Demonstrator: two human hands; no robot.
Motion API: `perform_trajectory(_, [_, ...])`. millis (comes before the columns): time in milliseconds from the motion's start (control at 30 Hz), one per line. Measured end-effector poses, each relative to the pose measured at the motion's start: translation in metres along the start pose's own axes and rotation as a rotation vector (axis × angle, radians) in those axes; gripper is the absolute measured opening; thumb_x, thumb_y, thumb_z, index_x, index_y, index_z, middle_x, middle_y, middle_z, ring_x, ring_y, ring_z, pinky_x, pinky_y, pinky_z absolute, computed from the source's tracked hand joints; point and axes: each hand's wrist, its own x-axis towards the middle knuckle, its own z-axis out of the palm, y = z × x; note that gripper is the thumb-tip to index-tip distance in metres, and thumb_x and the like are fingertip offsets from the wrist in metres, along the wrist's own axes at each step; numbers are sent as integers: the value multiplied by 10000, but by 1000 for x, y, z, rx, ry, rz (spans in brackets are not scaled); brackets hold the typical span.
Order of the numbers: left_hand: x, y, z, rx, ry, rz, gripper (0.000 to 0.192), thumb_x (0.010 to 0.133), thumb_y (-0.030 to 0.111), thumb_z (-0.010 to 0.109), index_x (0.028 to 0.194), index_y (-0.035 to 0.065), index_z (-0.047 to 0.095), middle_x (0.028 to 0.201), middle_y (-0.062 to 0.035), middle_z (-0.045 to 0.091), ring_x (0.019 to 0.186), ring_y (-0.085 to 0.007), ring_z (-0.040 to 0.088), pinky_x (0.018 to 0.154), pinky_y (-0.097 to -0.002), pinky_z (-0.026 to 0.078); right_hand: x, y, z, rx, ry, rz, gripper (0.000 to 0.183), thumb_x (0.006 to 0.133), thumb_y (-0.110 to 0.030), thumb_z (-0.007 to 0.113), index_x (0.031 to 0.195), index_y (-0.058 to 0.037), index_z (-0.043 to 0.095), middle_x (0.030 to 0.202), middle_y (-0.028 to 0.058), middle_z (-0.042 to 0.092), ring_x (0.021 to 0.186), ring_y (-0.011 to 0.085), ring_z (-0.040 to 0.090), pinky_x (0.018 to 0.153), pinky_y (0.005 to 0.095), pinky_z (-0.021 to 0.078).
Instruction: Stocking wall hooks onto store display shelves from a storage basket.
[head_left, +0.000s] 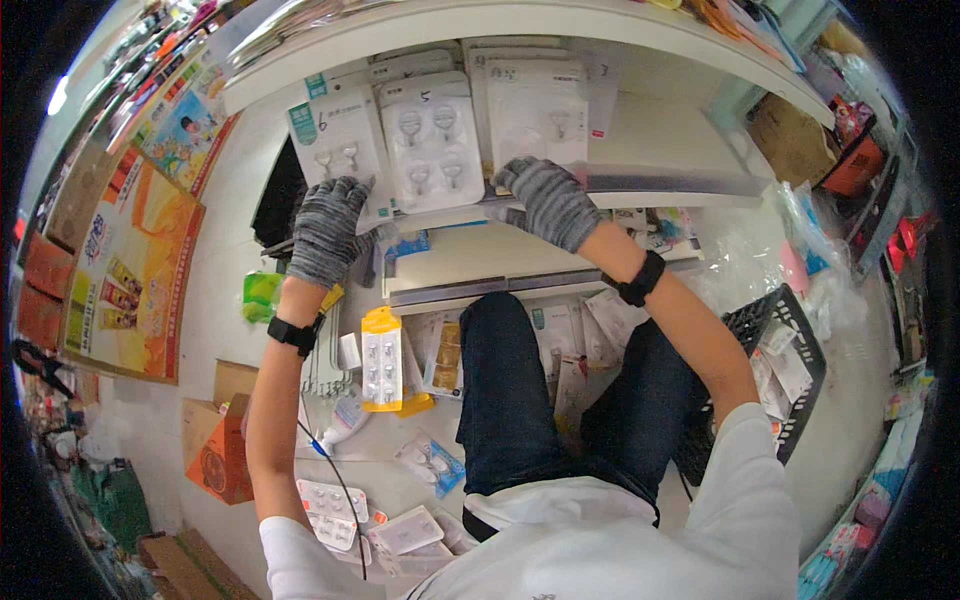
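My left hand (330, 229), in a grey striped glove, rests with its fingers on the lower part of a white hook package (337, 135) at the shelf's left end; whether it grips it is unclear. Beside that package stands a blister pack of several clear hooks (432, 142). My right hand (547, 202), gloved alike, is at the bottom left corner of another hook package (547, 105) on the same shelf; its fingertips partly hide that corner. More packages stand behind these.
Below are lower shelves (450, 259) and a yellow-edged hook pack (382, 364). Loose packs (334, 510) lie on the floor at lower left, with a black cable. An orange carton (217, 442) stands left, a black plastic basket (806, 352) right. A white shelf edge (487, 22) runs above.
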Motion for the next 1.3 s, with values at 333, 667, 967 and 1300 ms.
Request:
perform_trajectory(333, [5,1,25,-38,-58,-72,353,639,292,595,885,43,544,901,-131,513,840,-305,482,755,-379,386,-49,49,12,-162,-14,138,285,694,-241,529,910,-56,533,896,116,511,880,277,477,803,349,377])
perform_trajectory(667, [17,3,25,6,11,-227,318,636,195,599,923,73,534,897,-118,509,832,-287,482,732,-359,397,-1,26,16,-202,227,-2,236,672,-219,541,856,-71,550,888,113,515,864,262,480,780,361,378])
perform_trajectory(967, [3,-2,26,-20,75,-212,362,632,255,607,940,81,534,868,-111,514,816,-280,483,720,-365,395,28,8,32,-135,59,25,309,641,-206,563,902,-43,538,916,117,517,906,268,463,838,354,346])
perform_trajectory(1300, [17,-2,15,76,-116,-200,345,639,320,597,869,70,538,804,-102,524,794,-254,497,692,-357,392,121,-11,31,541,151,300,326,720,-291,532,947,-57,534,927,161,547,871,302,513,783,362,396])
